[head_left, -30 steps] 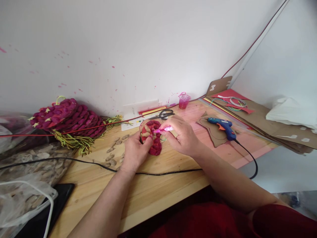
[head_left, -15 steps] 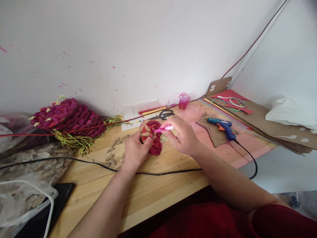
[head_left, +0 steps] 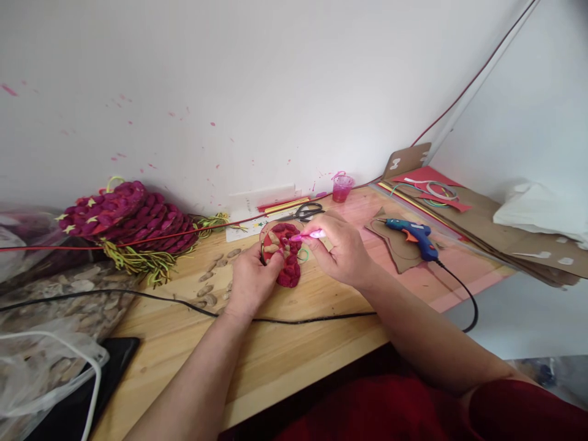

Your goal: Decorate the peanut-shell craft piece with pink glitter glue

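Note:
My left hand [head_left: 258,272] is closed on the left edge of a red gourd-shaped craft piece [head_left: 288,277], its thumb on top. Peanut shells cover the piece; most are painted dark pink, while a few near my thumb are bare tan. In my right hand [head_left: 340,250] a slim pink-and-white paintbrush [head_left: 312,235] is pinched, its pink tip touching or just over the shells. Loose peanuts [head_left: 207,289] lie on the wooden table to the left. Behind the piece are black-handled scissors [head_left: 307,212], and a clear cup of pink paint [head_left: 342,187] stands by the wall.
A blue glue gun [head_left: 413,234] rests on a cardboard cutout [head_left: 390,248] at right. Finished pink shell pieces [head_left: 133,214] with yellow-green tassels are stacked at left, near a bag of peanuts [head_left: 68,312]. A black cable [head_left: 294,321] crosses the table in front. Cardboard sheets [head_left: 505,239] lie far right.
The paintbrush and my right hand have shifted very slightly over the shells. My left hand keeps its hold on the craft piece, and the view has moved a little.

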Tool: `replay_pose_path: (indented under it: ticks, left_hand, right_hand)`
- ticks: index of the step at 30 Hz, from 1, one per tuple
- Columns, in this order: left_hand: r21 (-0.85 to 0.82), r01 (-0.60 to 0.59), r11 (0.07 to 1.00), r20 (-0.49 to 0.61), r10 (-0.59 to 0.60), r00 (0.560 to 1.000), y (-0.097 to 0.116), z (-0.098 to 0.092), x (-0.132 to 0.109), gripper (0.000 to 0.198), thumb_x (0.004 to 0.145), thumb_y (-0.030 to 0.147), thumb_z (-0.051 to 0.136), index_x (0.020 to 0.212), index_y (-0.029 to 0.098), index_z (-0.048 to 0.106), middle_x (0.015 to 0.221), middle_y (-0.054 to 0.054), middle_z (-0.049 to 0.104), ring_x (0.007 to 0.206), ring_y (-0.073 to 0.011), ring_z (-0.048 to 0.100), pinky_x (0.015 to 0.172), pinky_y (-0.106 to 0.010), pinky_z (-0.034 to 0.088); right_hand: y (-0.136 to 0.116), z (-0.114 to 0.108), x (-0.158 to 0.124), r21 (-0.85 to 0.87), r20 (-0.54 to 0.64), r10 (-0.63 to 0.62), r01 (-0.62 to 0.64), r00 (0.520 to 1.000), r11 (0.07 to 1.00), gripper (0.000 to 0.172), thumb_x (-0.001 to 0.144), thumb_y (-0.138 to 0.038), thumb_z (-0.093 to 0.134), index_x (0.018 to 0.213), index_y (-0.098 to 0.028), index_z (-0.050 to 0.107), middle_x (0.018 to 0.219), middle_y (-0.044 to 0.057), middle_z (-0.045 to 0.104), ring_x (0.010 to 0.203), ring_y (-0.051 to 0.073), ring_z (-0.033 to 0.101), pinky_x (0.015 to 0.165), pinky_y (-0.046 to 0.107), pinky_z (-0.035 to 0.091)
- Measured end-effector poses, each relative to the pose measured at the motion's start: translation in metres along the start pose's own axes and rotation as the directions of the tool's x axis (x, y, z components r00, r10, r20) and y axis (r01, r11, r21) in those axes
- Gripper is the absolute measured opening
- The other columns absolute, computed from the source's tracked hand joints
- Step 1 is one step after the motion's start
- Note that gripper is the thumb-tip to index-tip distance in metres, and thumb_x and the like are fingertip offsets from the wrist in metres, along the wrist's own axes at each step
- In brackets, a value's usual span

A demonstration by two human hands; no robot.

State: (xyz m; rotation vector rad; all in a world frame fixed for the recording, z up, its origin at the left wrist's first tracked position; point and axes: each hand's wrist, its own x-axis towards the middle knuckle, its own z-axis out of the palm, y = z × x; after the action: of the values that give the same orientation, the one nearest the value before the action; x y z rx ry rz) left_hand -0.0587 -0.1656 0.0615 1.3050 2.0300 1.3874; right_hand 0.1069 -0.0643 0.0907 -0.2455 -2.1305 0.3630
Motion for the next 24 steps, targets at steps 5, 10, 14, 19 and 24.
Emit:
replay_pose_path:
  ticks: [5,10,14,19,24]
  left_hand:
    - [0.03,0.008,1.0,-0.018,-0.008,1.0,0.0004,-0.0006,0.0,0.021,0.076,0.04,0.06,0.07,0.021,0.065,0.059,0.003,0.056,0.057,-0.0155,0.049,0.058,-0.026,0.04]
    - [0.025,0.005,1.0,-0.008,-0.005,1.0,-0.0016,-0.0003,-0.0002,0.022,0.077,0.042,0.06,0.071,0.021,0.064,0.06,0.003,0.057,0.057,-0.0156,0.049,0.058,-0.025,0.04]
    - [0.031,0.002,1.0,-0.014,-0.002,1.0,-0.0009,-0.0003,-0.0005,0.021,0.077,0.04,0.06,0.071,0.021,0.064,0.06,0.003,0.055,0.058,-0.0152,0.048,0.059,-0.025,0.04]
    - [0.027,-0.002,1.0,-0.011,0.002,1.0,0.0019,-0.0015,-0.001,0.021,0.076,0.039,0.06,0.07,0.02,0.063,0.059,0.004,0.054,0.056,-0.0144,0.046,0.057,-0.026,0.039]
    - [0.017,-0.015,1.0,-0.005,0.015,1.0,0.0025,-0.0017,-0.0012,0.022,0.077,0.04,0.059,0.071,0.02,0.064,0.059,0.003,0.054,0.057,-0.0141,0.046,0.057,-0.026,0.039]
  right_hand:
    - [-0.0019,0.0007,0.0003,0.04,0.019,-0.013,0.012,1.0,0.999,0.008,0.098,-0.018,0.054,0.094,-0.021,0.06,0.086,0.004,0.07,0.082,0.02,0.06,0.077,0.036,0.048]
    - [-0.0033,0.0011,0.0007,0.012,-0.002,-0.018,0.018,1.0,1.0,0.009,0.099,-0.019,0.054,0.093,-0.022,0.06,0.085,0.004,0.07,0.082,0.021,0.06,0.078,0.037,0.048]
    - [-0.0027,0.0023,0.0011,0.029,0.021,-0.033,0.032,0.999,0.999,0.009,0.098,-0.018,0.055,0.092,-0.022,0.06,0.083,0.004,0.07,0.08,0.02,0.06,0.077,0.035,0.047]
    - [-0.0042,0.0031,0.0011,-0.01,0.045,-0.078,0.079,0.996,0.997,0.012,0.098,-0.014,0.053,0.093,-0.021,0.062,0.085,0.004,0.07,0.083,0.02,0.058,0.08,0.035,0.046]
    - [-0.0049,0.0015,0.0011,-0.012,0.067,-0.092,0.093,0.994,0.996,0.013,0.098,-0.014,0.052,0.094,-0.022,0.061,0.087,0.004,0.07,0.085,0.021,0.058,0.08,0.036,0.047]
